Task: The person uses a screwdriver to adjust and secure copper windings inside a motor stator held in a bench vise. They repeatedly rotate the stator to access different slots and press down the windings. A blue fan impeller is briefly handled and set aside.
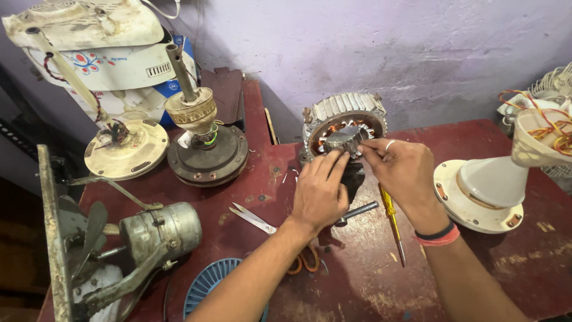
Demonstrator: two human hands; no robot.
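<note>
1. At frame centre we see a dark red workbench (357, 280), the largest item.
2. In the upper centre stands a ribbed motor stator (344, 122), held in a dark vise (353, 179).
3. Our left hand (319, 191) closes thumb and fingers on a small grey metal core (344, 140) at the stator's mouth.
4. Our right hand (402, 170) pinches the same core from the right.
5. Scissors (253, 219) lie left of the hands.
6. A yellow screwdriver (391, 223) lies just below the right hand.
</note>
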